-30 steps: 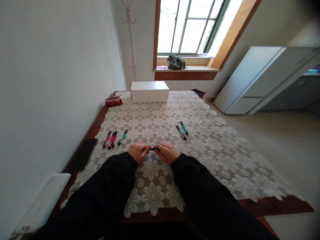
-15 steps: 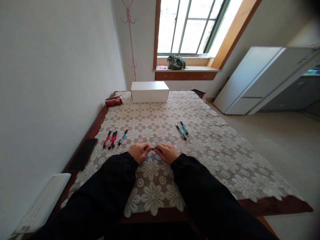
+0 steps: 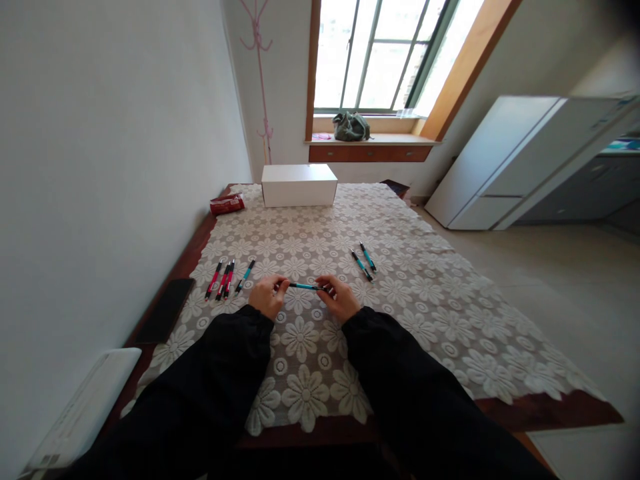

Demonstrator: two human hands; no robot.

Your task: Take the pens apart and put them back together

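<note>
A teal-and-black pen (image 3: 303, 286) stretches level between my two hands, above the lace tablecloth (image 3: 301, 337). My left hand (image 3: 269, 297) pinches its left end between thumb and fingers. At the other end, my right hand (image 3: 340, 298) grips the pen's black part, which its fingers partly cover. To the left lie several red-and-black pens (image 3: 223, 280), with one teal pen (image 3: 245, 275) beside them. Two more teal pens (image 3: 362, 265) rest on the cloth beyond my right hand.
A white box (image 3: 299, 187) stands at the table's far end, with a dark red packet (image 3: 227, 203) to its left. Along the left edge are a black flat object (image 3: 166, 310) and a white slab-like object (image 3: 87, 407). A fridge (image 3: 493, 160) stands to the right.
My hands have drawn apart, the left one moving left, and the pen's teal middle now shows between them. The pens lying on the table have stayed put.
</note>
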